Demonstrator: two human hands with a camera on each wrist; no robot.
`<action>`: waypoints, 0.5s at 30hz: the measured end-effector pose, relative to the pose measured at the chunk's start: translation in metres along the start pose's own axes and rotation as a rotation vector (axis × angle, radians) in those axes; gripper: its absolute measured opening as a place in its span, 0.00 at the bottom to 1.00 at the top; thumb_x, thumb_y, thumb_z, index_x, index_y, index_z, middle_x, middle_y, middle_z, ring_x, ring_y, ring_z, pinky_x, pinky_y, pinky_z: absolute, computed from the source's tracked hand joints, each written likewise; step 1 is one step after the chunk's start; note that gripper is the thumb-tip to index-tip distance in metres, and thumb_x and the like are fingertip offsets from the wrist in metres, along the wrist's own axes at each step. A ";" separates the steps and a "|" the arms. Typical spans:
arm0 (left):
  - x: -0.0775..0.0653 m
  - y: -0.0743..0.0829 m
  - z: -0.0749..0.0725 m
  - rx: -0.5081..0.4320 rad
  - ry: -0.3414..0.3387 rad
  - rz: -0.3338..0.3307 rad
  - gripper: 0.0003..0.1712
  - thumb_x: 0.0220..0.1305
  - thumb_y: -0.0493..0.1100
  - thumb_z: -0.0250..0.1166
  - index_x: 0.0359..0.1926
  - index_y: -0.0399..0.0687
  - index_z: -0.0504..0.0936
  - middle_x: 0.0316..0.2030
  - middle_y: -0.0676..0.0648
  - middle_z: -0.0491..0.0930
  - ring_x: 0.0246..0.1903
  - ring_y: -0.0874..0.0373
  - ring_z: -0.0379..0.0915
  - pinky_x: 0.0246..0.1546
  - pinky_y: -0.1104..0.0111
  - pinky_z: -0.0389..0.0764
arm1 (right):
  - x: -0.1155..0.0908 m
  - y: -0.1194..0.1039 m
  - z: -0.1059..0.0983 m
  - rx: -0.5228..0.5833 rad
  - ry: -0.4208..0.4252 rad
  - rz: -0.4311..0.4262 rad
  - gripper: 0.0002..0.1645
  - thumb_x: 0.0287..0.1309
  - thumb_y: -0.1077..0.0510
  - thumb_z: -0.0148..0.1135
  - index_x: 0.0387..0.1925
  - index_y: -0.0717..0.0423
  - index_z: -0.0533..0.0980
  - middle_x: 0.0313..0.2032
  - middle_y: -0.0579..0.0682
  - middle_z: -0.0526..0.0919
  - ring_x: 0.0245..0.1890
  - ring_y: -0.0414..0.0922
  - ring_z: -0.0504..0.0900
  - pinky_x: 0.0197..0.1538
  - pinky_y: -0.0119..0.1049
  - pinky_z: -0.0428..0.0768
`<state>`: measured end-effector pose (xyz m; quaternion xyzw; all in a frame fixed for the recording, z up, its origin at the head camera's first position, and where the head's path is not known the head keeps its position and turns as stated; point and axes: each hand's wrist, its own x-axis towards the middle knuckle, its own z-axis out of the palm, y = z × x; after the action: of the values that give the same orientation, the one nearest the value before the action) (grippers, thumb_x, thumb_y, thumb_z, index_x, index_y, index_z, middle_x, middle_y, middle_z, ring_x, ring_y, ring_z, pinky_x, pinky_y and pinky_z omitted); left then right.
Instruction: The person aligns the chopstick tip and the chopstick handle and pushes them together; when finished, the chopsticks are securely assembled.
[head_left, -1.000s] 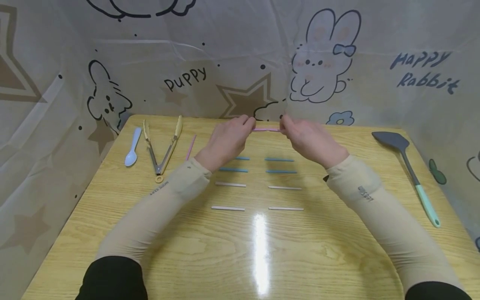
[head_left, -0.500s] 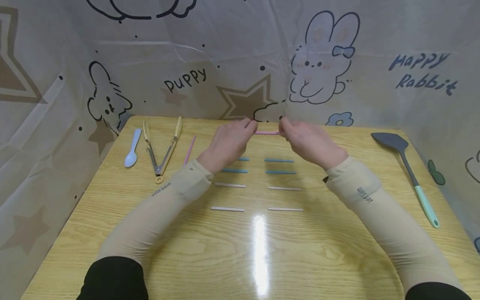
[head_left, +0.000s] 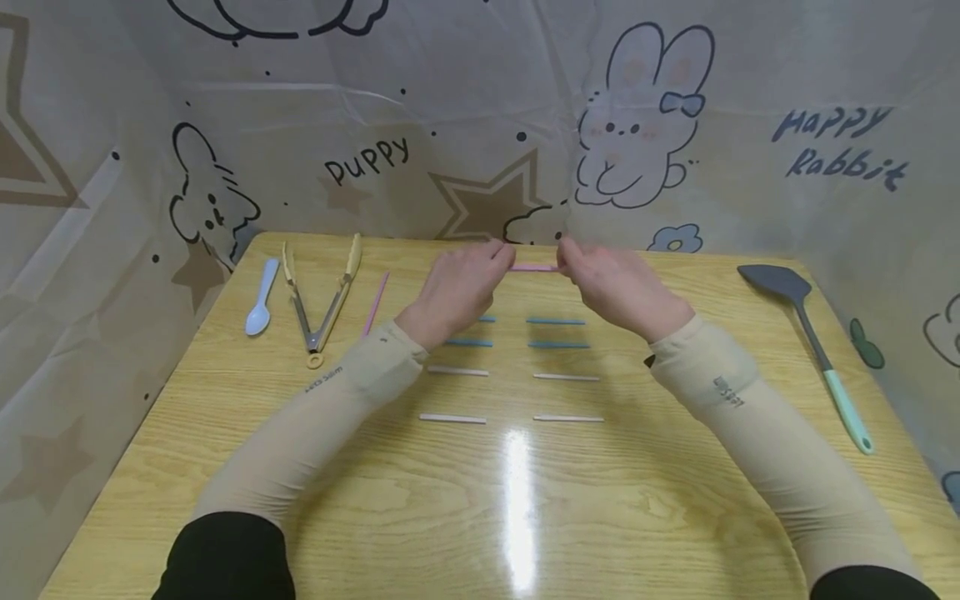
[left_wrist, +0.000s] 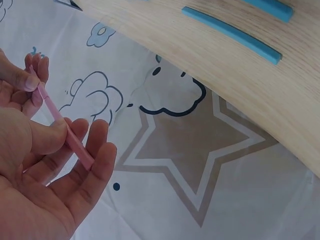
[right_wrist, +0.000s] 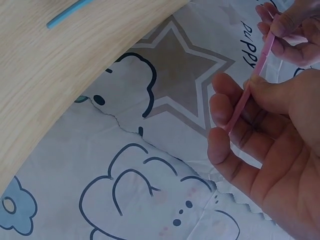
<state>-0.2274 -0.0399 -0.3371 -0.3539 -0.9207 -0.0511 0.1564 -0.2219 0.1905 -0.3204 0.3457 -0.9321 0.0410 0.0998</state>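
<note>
Both hands hold one thin pink stick (head_left: 534, 268) level between them over the far edge of the table. My left hand (head_left: 463, 283) pinches one end between thumb and fingers. At the other end, my right hand (head_left: 621, 279) pinches it the same way. In the left wrist view the pink stick (left_wrist: 56, 112) shows a faint line across it, close to the far fingertips. Seen from the right wrist, the pink stick (right_wrist: 260, 67) runs straight from one hand to the other, its near end lying across the curled fingers.
Short blue sticks (head_left: 555, 321) and white sticks (head_left: 567, 418) lie in paired rows on the wooden table (head_left: 420, 517). Another pink stick (head_left: 376, 304) lies left, beside tongs (head_left: 316, 337) and a light blue spoon (head_left: 260, 304). A grey spatula (head_left: 813, 333) lies right. Printed cloth (head_left: 300, 108) hangs behind.
Both hands have come slightly lower in the head view, still holding the pink stick. The sticks and utensils on the table keep their places.
</note>
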 end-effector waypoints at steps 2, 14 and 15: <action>0.000 0.001 0.000 0.011 -0.001 -0.001 0.18 0.56 0.22 0.58 0.47 0.41 0.76 0.38 0.47 0.79 0.21 0.58 0.67 0.16 0.70 0.70 | 0.000 0.000 0.000 0.002 -0.003 0.000 0.05 0.73 0.62 0.52 0.40 0.59 0.66 0.18 0.48 0.69 0.14 0.43 0.66 0.15 0.35 0.66; -0.001 0.002 0.005 0.039 0.036 -0.018 0.21 0.51 0.21 0.59 0.46 0.41 0.78 0.40 0.47 0.80 0.19 0.59 0.66 0.15 0.71 0.69 | 0.002 -0.001 0.006 0.016 -0.001 -0.011 0.05 0.69 0.67 0.54 0.39 0.60 0.66 0.21 0.51 0.73 0.15 0.44 0.66 0.16 0.36 0.67; -0.001 0.002 0.005 0.043 0.038 -0.017 0.21 0.52 0.21 0.59 0.46 0.41 0.78 0.40 0.47 0.80 0.19 0.59 0.66 0.15 0.71 0.68 | 0.002 -0.001 0.006 0.016 -0.001 -0.007 0.05 0.69 0.67 0.54 0.38 0.60 0.66 0.22 0.51 0.74 0.15 0.44 0.66 0.16 0.36 0.67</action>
<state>-0.2268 -0.0385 -0.3427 -0.3415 -0.9215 -0.0395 0.1809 -0.2238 0.1870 -0.3260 0.3499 -0.9305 0.0481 0.0967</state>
